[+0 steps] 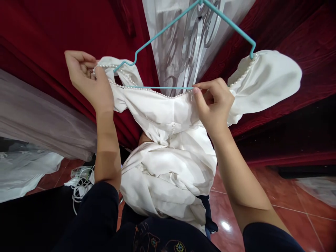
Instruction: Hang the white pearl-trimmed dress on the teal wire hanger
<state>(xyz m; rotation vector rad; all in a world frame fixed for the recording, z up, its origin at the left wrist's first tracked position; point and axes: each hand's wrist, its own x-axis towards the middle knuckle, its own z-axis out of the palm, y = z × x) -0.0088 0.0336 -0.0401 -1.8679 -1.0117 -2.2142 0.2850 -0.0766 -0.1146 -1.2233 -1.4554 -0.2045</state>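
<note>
I seem to be fitting this white dress (168, 161) onto the turquoise hanger (228, 21) before me, left hand (89, 84) pinching its pearl-trimmed sleeve edge (107, 65), right hand (215, 103) its neckline (168, 97) against the lower bar (162, 87), and evening its hang likely needs gentle tugs

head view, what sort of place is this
Possibly a dress shop or dressing room, though I can't be sure: a white dress with a hanger, tall red drapes, and tiled floor.
</note>
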